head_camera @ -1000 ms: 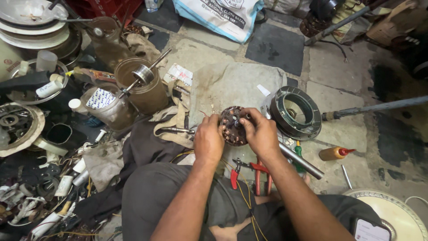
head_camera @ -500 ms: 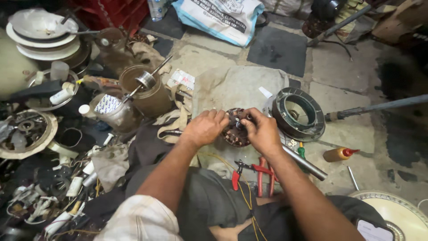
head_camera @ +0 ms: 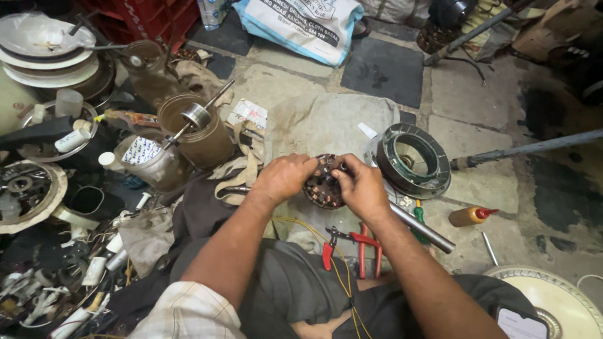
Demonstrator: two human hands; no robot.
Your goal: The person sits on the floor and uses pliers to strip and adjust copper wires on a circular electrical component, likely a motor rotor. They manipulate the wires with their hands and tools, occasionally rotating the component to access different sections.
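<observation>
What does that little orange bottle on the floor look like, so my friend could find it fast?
Start at the big round metal ring on the stone floor, just past the person's right hand. Look a bit nearer and further right, beyond the long grey metal rod. The small bottle lies on its side there, the only amber thing with a red pointed cap.

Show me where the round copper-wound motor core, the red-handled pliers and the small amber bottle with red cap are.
round copper-wound motor core (head_camera: pixel 323 188), head view, lower windings.
red-handled pliers (head_camera: pixel 367 248), head view, handles.
small amber bottle with red cap (head_camera: pixel 467 217), head view, body.

Both hands (head_camera: pixel 323 179) have closed in tighter around the copper-wound stator (head_camera: pixel 323 185).
</observation>
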